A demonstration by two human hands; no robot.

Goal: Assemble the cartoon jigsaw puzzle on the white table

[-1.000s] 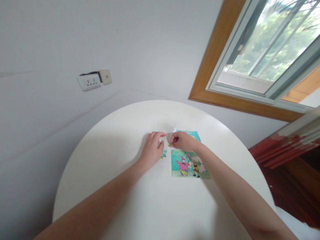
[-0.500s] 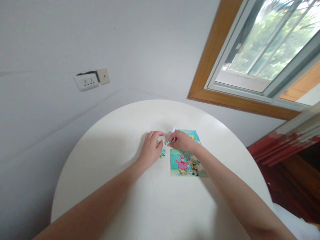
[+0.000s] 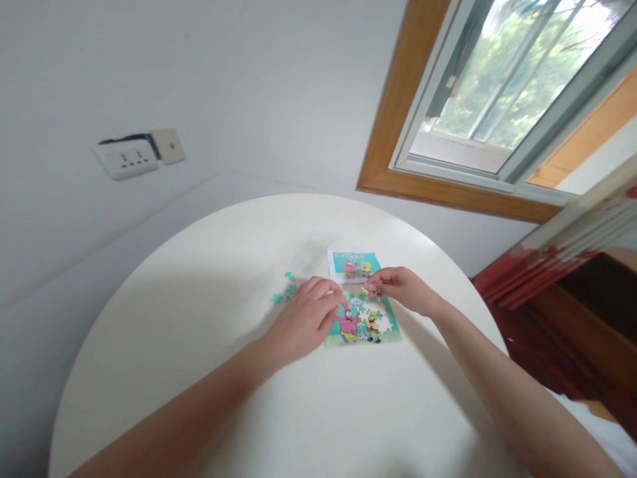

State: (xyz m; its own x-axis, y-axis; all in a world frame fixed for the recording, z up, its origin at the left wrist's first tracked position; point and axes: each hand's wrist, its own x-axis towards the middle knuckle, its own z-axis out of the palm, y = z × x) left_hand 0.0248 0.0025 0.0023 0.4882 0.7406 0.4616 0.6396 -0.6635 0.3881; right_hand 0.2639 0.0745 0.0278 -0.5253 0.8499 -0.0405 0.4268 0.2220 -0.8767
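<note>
A cartoon jigsaw puzzle [image 3: 347,325] lies on the table, with white gaps in its right part and upper edge. My right hand [image 3: 409,289] pinches a small puzzle piece [image 3: 369,290] just above the puzzle's upper edge. My left hand [image 3: 309,317] rests palm down over the puzzle's left edge, its fingers apart and slightly bent, with no piece visible in it. Several loose teal pieces [image 3: 277,298] lie to the left of that hand, some partly hidden by it. Behind the puzzle is a picture card [image 3: 355,260] showing similar cartoon figures.
The round white table [image 3: 199,318] stands against the wall. A wall socket [image 3: 130,159] is at the left. To the right are a wood-framed window [image 3: 388,179] and a red and white curtain [image 3: 517,272].
My right hand has moved right, from the loose pieces to above the puzzle, carrying a piece. My left hand has shifted onto the puzzle's left edge. The view has turned slightly right.
</note>
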